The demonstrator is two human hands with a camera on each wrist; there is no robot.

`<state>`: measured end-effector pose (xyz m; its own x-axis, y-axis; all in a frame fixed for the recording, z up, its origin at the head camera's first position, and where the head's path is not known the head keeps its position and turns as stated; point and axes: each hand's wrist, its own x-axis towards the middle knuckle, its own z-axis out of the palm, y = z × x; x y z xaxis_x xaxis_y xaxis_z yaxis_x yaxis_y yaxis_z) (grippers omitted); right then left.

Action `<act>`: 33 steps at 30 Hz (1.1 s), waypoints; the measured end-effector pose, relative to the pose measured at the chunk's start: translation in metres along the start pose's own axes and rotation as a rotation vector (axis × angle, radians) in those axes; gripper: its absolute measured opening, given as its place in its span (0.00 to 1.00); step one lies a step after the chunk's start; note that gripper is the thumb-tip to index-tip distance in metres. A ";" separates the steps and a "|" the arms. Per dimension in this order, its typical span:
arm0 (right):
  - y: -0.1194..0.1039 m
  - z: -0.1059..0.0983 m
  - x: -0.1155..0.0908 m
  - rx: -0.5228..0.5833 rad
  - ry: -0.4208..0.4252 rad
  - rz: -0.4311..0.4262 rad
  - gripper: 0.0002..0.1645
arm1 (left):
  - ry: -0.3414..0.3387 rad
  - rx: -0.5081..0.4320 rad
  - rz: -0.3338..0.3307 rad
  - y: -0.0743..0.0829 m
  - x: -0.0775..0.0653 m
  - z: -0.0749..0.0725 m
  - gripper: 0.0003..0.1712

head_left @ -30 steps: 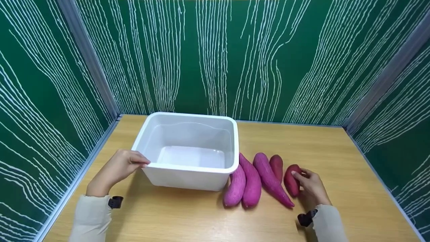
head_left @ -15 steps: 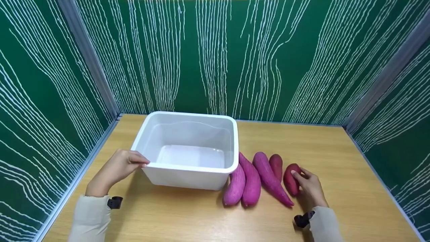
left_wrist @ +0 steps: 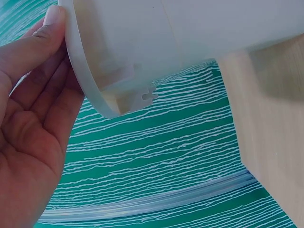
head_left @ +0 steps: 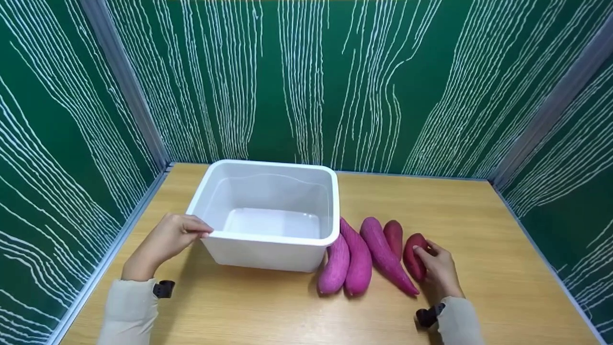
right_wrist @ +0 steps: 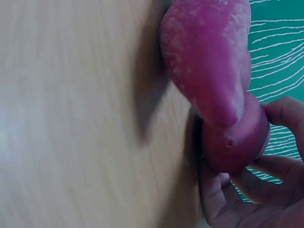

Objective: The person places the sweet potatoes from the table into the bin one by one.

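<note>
My left hand (head_left: 175, 239) pinches the near-left corner of a white plastic tub (head_left: 268, 254), thumb over the rim in the left wrist view. Inside, the tub shows only its bare floor. On the table at right, my right hand (head_left: 440, 268) holds a short dark-red sweet potato (head_left: 414, 256) between thumb and fingers. Left of it lie a second dark-red sweet potato (head_left: 393, 237) and a long pink-purple one (head_left: 385, 256). Two more pink-purple sweet potatoes, one curved (head_left: 359, 263) and one shorter (head_left: 334, 270), lie against the tub's right side. In the right wrist view, the held sweet potato (right_wrist: 232, 147) is partly covered by a pink-purple one.
The wooden table (head_left: 268, 306) runs back to a green wall (head_left: 364, 86) with white wavy lines. Metal posts (head_left: 127, 81) stand at the corners, with green panels on both sides. A small black device (head_left: 164, 289) sits on each wrist.
My right hand and forearm have shifted very slightly left, still holding the dark-red sweet potato on the table. The left hand and the tub stay in place.
</note>
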<state>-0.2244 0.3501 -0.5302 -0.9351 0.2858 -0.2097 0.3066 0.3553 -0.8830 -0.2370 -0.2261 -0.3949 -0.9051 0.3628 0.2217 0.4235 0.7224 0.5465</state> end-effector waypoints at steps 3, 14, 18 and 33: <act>-0.001 0.000 -0.002 0.012 -0.039 0.015 0.48 | -0.010 -0.006 -0.013 -0.001 0.000 0.000 0.11; 0.004 -0.008 -0.005 0.071 -0.056 0.067 0.52 | 0.001 -0.004 -0.016 0.000 0.000 0.000 0.10; 0.006 -0.010 -0.003 0.120 -0.057 0.093 0.52 | 0.004 -0.002 -0.022 0.000 0.001 0.001 0.10; -0.007 -0.020 -0.001 0.177 -0.112 0.095 0.50 | 0.000 -0.035 -0.039 0.001 0.000 -0.001 0.10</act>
<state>-0.2223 0.3651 -0.5150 -0.9203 0.2065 -0.3323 0.3677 0.1668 -0.9148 -0.2370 -0.2259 -0.3937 -0.9210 0.3346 0.1993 0.3859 0.7149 0.5831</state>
